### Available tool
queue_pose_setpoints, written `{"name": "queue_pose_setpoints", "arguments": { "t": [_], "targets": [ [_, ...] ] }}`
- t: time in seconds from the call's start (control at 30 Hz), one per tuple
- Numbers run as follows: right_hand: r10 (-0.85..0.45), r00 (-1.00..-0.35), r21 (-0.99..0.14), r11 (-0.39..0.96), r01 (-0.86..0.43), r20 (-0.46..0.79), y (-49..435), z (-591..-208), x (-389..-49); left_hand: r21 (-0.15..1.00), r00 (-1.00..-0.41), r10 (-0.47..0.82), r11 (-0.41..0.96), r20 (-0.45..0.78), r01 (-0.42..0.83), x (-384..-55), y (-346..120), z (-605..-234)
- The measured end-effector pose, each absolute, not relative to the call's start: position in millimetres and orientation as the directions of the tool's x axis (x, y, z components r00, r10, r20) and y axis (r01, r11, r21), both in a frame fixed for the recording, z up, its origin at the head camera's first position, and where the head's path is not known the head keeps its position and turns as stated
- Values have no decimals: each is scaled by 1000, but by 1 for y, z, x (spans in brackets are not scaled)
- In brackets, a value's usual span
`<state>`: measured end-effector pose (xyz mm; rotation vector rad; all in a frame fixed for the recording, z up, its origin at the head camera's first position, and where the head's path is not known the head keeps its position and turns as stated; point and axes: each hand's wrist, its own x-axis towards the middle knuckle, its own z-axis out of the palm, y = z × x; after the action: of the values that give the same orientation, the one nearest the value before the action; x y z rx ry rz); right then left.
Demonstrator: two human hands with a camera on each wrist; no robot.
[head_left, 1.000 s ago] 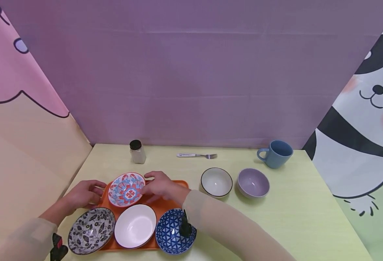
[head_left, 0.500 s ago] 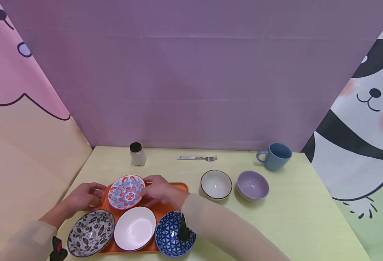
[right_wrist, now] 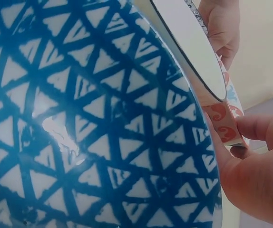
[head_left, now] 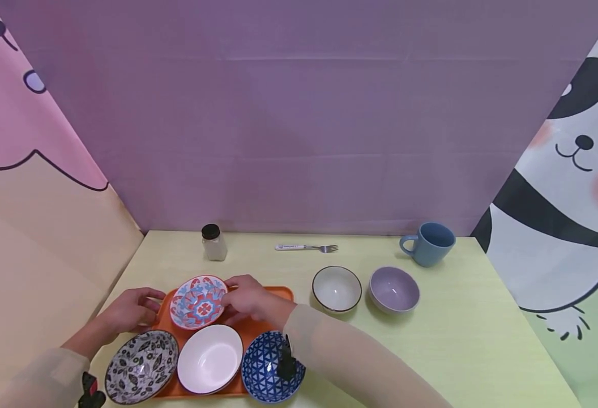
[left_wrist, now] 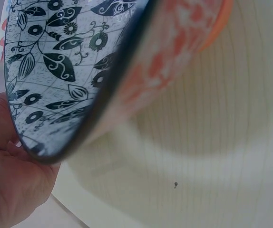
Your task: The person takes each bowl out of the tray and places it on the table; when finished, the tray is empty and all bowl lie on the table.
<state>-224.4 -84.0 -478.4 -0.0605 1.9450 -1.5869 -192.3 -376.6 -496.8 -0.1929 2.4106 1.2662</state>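
In the head view, a red-and-blue patterned bowl (head_left: 199,302) is at the back left of an orange tray (head_left: 264,306). My right hand (head_left: 250,300) pinches this bowl's right side, and its fingers (right_wrist: 258,127) show against it in the right wrist view. My left hand (head_left: 132,310) lies beside the tray's back left corner, fingers loosely bent, with nothing seen in them. A black-and-white leaf-pattern bowl (head_left: 142,367), a white bowl (head_left: 210,359) and a blue triangle-pattern bowl (head_left: 265,371) stand along the front. The wrist camera partly covers the blue one.
Right of the tray stand a dark-rimmed white bowl (head_left: 337,289) and a purple bowl (head_left: 394,290). Along the back are a black-lidded jar (head_left: 214,243), a fork (head_left: 306,248) and a blue mug (head_left: 431,245). A purple backdrop (head_left: 299,124) rises behind the table.
The head view has tilted slightly, so everything sits a little lower in it. The patterned bowl has shifted barely to the right with my right hand. My left hand has stayed in place.
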Motion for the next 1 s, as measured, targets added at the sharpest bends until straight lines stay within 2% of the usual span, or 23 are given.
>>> {"name": "queue_pose_setpoints", "arguments": {
  "t": [0.77,1.0],
  "targets": [
    [-340,-832,-897,230,377,-437,-68,-475,-227,742,-907,58,598,-417,-303,-195,-376,-497],
    [-368,-831,-907,216,360,-418,-56,-474,-231,745,-914,66,603,-401,-284,-194,-376,-499]
  ]
}}
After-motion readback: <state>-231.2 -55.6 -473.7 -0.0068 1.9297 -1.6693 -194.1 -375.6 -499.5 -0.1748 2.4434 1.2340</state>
